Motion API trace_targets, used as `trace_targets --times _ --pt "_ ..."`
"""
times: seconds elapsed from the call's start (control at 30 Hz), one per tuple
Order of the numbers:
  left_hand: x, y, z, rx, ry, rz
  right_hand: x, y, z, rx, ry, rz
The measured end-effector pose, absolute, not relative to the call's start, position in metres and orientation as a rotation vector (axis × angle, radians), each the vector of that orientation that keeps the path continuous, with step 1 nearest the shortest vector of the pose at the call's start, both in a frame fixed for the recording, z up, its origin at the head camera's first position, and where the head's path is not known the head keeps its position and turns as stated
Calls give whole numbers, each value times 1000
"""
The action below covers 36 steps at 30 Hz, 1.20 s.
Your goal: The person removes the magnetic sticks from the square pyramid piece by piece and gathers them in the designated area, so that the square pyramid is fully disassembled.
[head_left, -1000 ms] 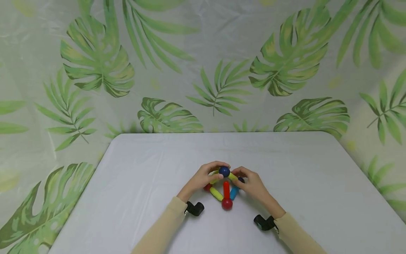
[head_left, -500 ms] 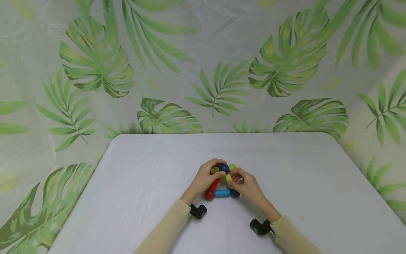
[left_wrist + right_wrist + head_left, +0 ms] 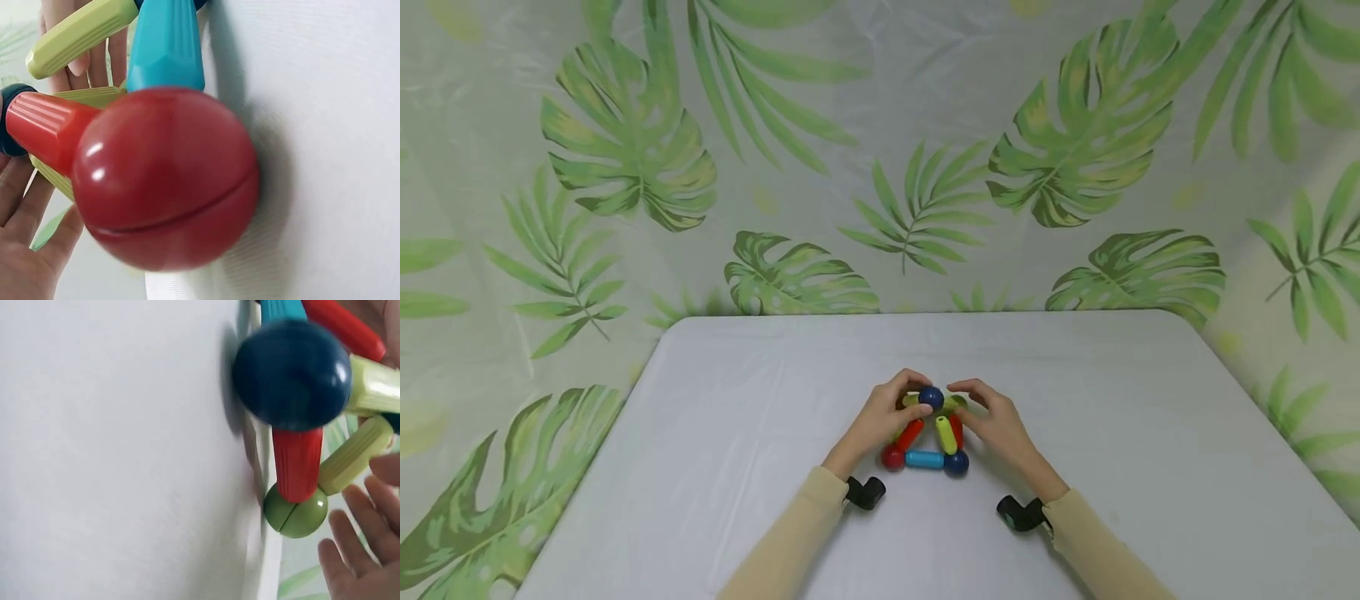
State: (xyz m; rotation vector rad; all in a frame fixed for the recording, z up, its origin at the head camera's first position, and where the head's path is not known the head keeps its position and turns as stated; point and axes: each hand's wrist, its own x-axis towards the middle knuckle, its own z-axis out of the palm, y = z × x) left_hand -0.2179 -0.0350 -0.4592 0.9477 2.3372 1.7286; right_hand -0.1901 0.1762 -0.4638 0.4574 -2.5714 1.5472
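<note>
While I watch from afar, the left hand (image 3: pixel 876 419) pinches the upper blue ball (image 3: pixel 931 398) of a rod-and-ball frame (image 3: pixel 924 459) on the white table (image 3: pixel 775 375); the right hand (image 3: pixel 1002 427), fingers loosely extended, hovers near the yellow rod (image 3: pixel 947 435) tilting up from the lower blue ball (image 3: pixel 957 463).

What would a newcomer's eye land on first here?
Likely the glossy red ball, looming mid-frame in the left wrist view. In the head view, the glossy dark blue ball held in the left hand stands out, while a pale, green-leaf-patterned backdrop fills the upper half.
</note>
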Motion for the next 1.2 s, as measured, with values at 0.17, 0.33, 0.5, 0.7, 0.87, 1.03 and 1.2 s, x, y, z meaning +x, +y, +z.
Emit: trace_targets --times 0.17,0.33,0.5,0.7,0.87,1.03,1.2 --pt "-219 -35 -461 1032 2420 1690 -193 177 -466 492 -2679 1470" --pt "-220 -36 -461 1133 2499 1667 -185 170 -465 447 -2644 1468" --pt "-218 -33 -457 1167 2512 1585 -177 163 -466 398 -2621 1482" --pt "-219 -31 -456 1102 2513 1609 -172 158 -466 360 -2601 1483" --pt "-221 -32 -457 1089 2478 1636 -168 158 -466 409 -2596 1459" --pt "-221 -34 -457 1060 2457 1685 -161 162 -464 528 -2603 1501" --pt "-221 -34 -458 1070 2430 1676 -166 173 -459 521 -2558 1661"
